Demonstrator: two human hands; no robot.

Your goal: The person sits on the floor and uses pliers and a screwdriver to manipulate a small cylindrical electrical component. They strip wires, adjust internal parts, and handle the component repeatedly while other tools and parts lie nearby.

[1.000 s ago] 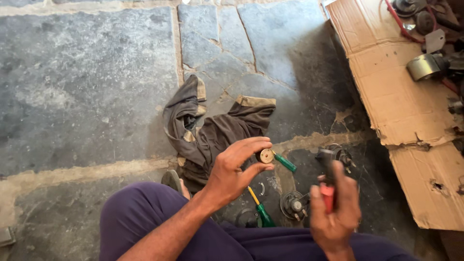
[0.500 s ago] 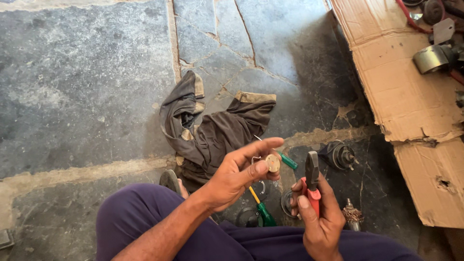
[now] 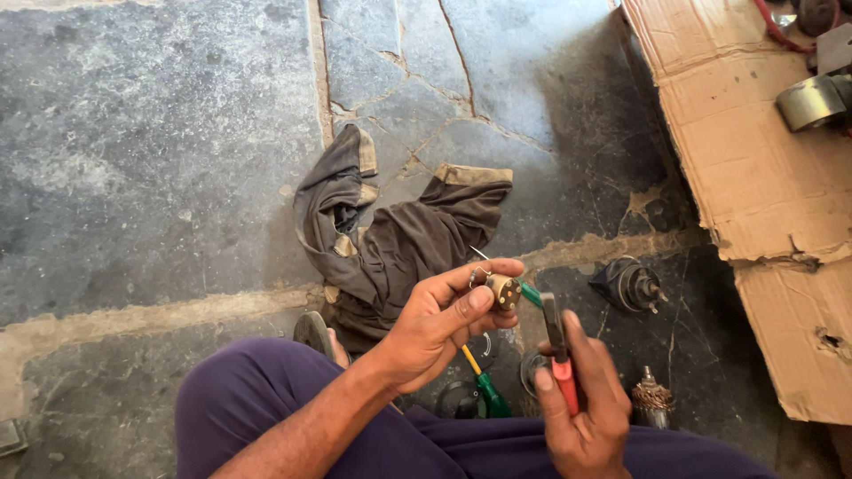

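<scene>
My left hand [image 3: 439, 324] pinches a small round brass-coloured part [image 3: 503, 289] with thin wires sticking out of it, held above my lap. My right hand [image 3: 581, 417] grips red-handled pliers [image 3: 557, 350], whose dark jaws point up toward the part from just below and to its right. The jaws sit close to the part; I cannot tell whether they touch it. Under my hands lie green-handled screwdrivers [image 3: 488, 390] on the stone floor.
A crumpled dark brown rag [image 3: 390, 235] lies on the grey stone floor ahead. A dark motor part [image 3: 632, 284] and a copper-wound armature [image 3: 652, 399] sit at the right. Flattened cardboard [image 3: 754, 168] with a metal cylinder [image 3: 809, 102] fills the right side. My purple-trousered legs [image 3: 257, 417] are below.
My right hand has brought the pliers leftward and up, close under the part. My left hand has kept the part, shifting slightly.
</scene>
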